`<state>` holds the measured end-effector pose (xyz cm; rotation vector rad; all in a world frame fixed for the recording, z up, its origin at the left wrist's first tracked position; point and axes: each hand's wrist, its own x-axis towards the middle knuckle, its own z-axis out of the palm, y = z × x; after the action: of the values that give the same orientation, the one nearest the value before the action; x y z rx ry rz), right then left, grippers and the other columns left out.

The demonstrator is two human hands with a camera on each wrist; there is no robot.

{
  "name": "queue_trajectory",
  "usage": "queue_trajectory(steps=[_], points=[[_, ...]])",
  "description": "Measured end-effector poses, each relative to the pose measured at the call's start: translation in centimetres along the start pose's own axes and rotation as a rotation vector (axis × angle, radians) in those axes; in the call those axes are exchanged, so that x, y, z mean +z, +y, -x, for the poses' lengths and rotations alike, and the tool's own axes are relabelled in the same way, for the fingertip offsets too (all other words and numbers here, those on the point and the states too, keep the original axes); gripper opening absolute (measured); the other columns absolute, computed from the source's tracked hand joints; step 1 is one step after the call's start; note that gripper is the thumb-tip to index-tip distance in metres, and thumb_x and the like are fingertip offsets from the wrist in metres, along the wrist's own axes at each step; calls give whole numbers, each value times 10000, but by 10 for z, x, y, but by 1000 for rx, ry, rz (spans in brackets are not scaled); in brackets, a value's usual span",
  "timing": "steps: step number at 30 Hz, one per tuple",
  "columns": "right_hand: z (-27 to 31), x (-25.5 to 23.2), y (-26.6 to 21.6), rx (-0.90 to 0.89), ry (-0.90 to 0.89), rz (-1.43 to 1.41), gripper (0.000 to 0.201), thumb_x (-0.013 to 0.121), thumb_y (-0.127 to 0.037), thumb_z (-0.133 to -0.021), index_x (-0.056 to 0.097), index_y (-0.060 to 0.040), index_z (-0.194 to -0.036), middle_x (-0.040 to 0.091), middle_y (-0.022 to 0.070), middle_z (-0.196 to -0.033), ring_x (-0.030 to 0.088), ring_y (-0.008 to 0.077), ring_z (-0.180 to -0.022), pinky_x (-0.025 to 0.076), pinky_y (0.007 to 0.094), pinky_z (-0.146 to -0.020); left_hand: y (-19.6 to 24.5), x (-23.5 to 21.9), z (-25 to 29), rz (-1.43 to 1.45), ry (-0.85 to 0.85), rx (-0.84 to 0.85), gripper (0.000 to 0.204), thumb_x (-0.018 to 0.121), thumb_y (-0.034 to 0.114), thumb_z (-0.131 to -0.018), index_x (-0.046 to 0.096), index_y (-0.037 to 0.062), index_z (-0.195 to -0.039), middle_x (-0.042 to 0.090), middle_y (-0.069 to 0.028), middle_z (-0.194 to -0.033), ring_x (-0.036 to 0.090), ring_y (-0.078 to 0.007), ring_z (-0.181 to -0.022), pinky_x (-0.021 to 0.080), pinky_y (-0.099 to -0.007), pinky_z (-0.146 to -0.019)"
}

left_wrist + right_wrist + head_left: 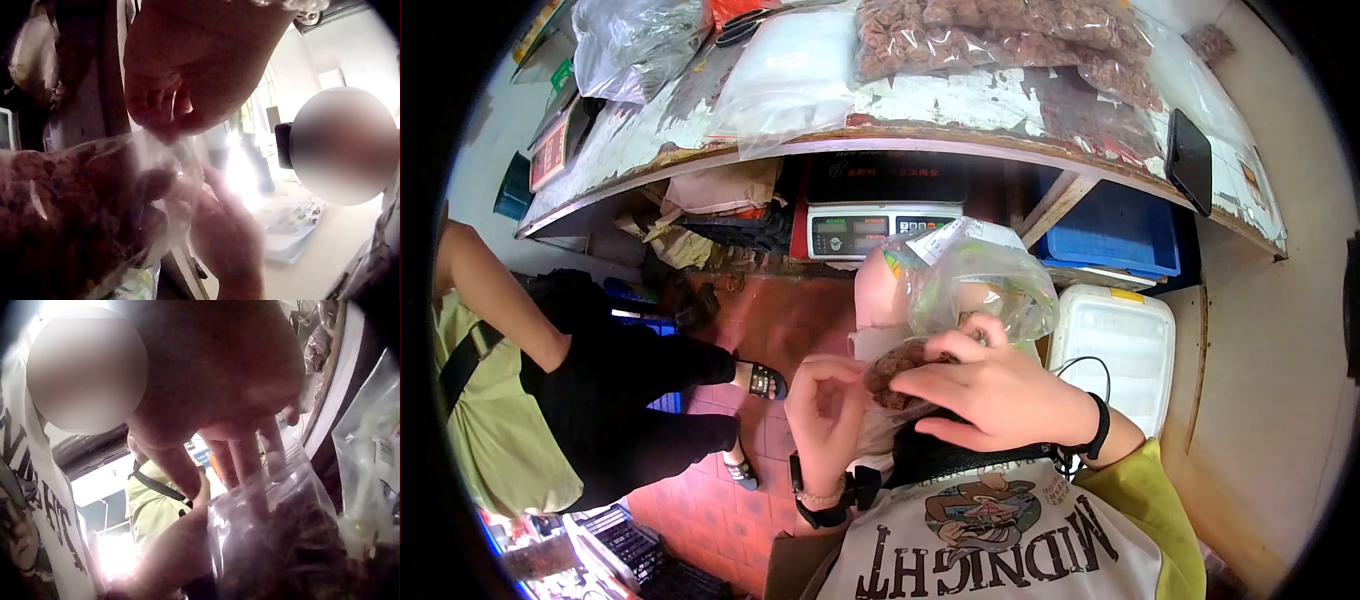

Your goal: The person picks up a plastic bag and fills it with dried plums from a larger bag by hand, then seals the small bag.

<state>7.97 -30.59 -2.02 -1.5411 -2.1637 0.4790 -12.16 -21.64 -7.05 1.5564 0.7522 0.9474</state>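
Observation:
In my lap is a clear plastic bag (pixel 892 378) of brown, wrinkled pieces. My left hand (pixel 825 408) pinches the edge of the bag between thumb and finger; the left wrist view shows this hand (pixel 194 69) right at the bag's clear top (pixel 159 153). Over the bag lies my right hand (pixel 990 390), its fingers spread and fairly straight. Seen from the right wrist, the fingertips of that hand (pixel 219 381) reach down to the bag (pixel 275 544) and overlap its plastic. A second clear bag (pixel 985 285) with a white label sits just beyond my right hand.
A worn white shelf (pixel 670 125) ahead bears large bags of brown pieces (pixel 1000 40), clear empty bags (pixel 785 80) and a phone (pixel 1189 160). Beneath are a digital scale (pixel 880 225) and a blue crate (pixel 1110 235). A white lidded box (pixel 1115 350) stands right; another person (pixel 510 400) stands left.

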Motion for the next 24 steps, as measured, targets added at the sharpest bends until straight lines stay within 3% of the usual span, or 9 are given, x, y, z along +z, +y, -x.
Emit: queue_trajectory(steps=[2, 8, 12, 13, 14, 17, 20, 22, 24], points=[[-3, 11, 0, -143, 93, -105, 461, 683, -319, -857, 603, -44, -1218, 645, 67, -1014, 517, 224, -1052, 329, 427, -935, 0, -1, 1, 19, 8, -22, 158, 552, -141, -855, 535, -18, -952, 601, -103, -1017, 576, -101, -757, 483, -223, -659], [0, -3, 6, -62, 111, -103, 473, 681, -287, -864, 578, -37, -1253, 632, 94, -1074, 546, 258, -1041, 365, 426, -951, 1, -3, 1, -36, 20, -9, 178, 550, -153, -854, 524, -7, -953, 586, -92, -1017, 577, -101, -779, 480, -216, -667], [27, -32, 42, 140, 181, -433, 245, 554, -45, -911, 609, -25, -1149, 645, 127, -1175, 615, 315, -1070, 479, 385, -931, -1, -3, 4, 38, 15, -38, 173, 553, -131, -879, 510, 15, -962, 593, -86, -1021, 566, -92, -810, 464, -206, -686], [37, -38, 49, 334, 49, -540, 245, 544, -30, -911, 603, -24, -1148, 641, 142, -1164, 617, 325, -1080, 484, 371, -918, 0, -3, 5, 47, 2, -38, 175, 559, -111, -894, 503, 31, -980, 601, -80, -1025, 551, -83, -831, 445, -199, -701], [40, -40, 54, 405, -51, -435, 258, 526, -3, -905, 599, -14, -1152, 630, 168, -1171, 619, 344, -1069, 493, 368, -910, 0, -3, 5, 49, -2, -42, 175, 559, -111, -894, 503, 31, -980, 601, -80, -1025, 551, -83, -831, 445, -199, -701], [37, 16, 83, 265, 34, -188, 322, 534, 12, -867, 585, -14, -1184, 621, 182, -1184, 623, 366, -1034, 502, 399, -882, -1, -3, 4, 57, -8, -57, 170, 564, -129, -873, 500, 8, -950, 584, -92, -1014, 576, -99, -793, 480, -212, -668], [9, 57, 95, 380, 265, 113, 299, 573, -10, -811, 650, -23, -1099, 666, 179, -1080, 635, 366, -976, 499, 424, -859, -5, -2, 4, 54, 4, -73, 172, 566, -130, -872, 499, 7, -953, 583, -91, -1012, 561, -92, -776, 464, -204, -657], [-15, 57, 116, 600, -208, 75, 313, 581, -39, -808, 620, 19, -1112, 674, 212, -1019, 654, 400, -935, 528, 454, -822, -5, -2, 3, 59, -5, -47, 169, 558, -131, -876, 501, 9, -950, 583, -91, -1014, 545, -83, -765, 447, -198, -651], [-15, 89, 153, 517, -203, 53, 318, 611, -67, -775, 633, 19, -1080, 678, 214, -994, 657, 405, -916, 531, 457, -806, -5, -2, 3, 40, -7, -41, 166, 557, -130, -878, 501, 10, -950, 582, -91, -1012, 544, -81, -767, 446, -198, -652]])
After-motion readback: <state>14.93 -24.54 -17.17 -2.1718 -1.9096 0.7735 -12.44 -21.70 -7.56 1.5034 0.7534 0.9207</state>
